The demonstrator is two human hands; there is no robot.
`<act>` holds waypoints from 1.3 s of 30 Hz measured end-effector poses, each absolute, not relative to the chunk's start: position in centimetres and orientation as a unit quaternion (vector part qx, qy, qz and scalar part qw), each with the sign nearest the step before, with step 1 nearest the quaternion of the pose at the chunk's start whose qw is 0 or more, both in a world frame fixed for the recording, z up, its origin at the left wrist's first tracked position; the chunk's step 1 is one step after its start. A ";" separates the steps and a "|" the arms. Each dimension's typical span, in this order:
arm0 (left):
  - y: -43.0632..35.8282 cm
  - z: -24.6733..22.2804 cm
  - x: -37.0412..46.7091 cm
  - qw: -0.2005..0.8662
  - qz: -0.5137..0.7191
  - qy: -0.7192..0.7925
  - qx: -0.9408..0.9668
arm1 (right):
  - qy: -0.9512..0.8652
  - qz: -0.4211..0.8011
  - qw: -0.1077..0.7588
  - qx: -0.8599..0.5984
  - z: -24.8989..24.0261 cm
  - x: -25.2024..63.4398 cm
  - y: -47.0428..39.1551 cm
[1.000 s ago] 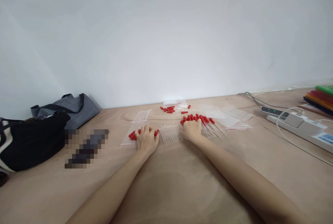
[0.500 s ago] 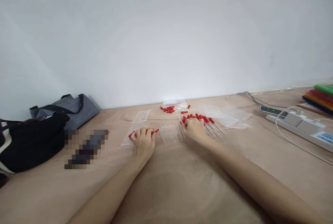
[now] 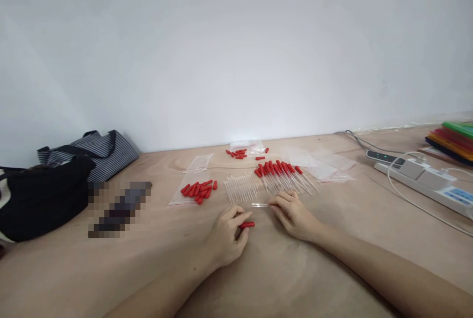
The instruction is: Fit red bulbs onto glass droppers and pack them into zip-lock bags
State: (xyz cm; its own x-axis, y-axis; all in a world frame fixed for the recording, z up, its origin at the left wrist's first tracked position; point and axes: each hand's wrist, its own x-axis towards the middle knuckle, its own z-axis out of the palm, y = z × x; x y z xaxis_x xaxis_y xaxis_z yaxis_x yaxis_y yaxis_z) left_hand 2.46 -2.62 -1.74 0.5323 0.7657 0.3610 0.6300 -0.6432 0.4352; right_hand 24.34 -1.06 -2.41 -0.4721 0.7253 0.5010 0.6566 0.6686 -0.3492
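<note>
Near the middle of the table, my left hand point(image 3: 229, 237) pinches a red rubber bulb point(image 3: 247, 225) between thumb and fingers, its end facing right. My right hand point(image 3: 295, 215) is closed on a clear dropper tube point(image 3: 259, 205) that points left, slightly farther back than the bulb. Bulb and tube are apart. Behind my hands lies a row of bare dropper tubes point(image 3: 242, 187). Right of it are several droppers with red bulbs fitted point(image 3: 281, 170). A pile of loose red bulbs point(image 3: 197, 191) rests on a clear plastic bag point(image 3: 175, 197) to the left.
At the back are smaller red bulbs point(image 3: 239, 153) and another clear bag point(image 3: 244, 145). Flat bags point(image 3: 325, 165) lie back right. A power strip point(image 3: 417, 180) with cables and stacked coloured folders point(image 3: 453, 141) stand right; a striped bag point(image 3: 99, 153) and black bag point(image 3: 51, 205) stand left.
My left hand has come from the loose bulb pile toward the middle, bringing one bulb. My right hand has drawn back toward me from the tubes, now holding one tube.
</note>
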 end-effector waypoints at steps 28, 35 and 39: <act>-2.1 -1.5 2.3 0.215 0.325 0.475 0.789 | -0.857 0.122 0.340 -0.368 -2.4 22.1 -2.4; -2.4 -1.5 2.4 0.136 0.311 0.466 0.817 | -0.888 0.026 0.323 -0.326 -2.5 22.4 -2.0; -2.5 -1.7 2.4 0.104 0.312 0.455 0.827 | -0.886 -0.008 0.336 -0.320 -2.2 22.3 -2.2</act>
State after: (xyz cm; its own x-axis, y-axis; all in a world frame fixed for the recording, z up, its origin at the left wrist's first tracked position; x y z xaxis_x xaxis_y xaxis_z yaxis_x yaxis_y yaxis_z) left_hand 2.38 -2.46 -1.68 0.3905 0.8183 0.4218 0.6885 -0.5638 0.4562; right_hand 22.30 -2.15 -2.22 -0.5684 0.5621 0.6008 0.5730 0.7945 -0.2012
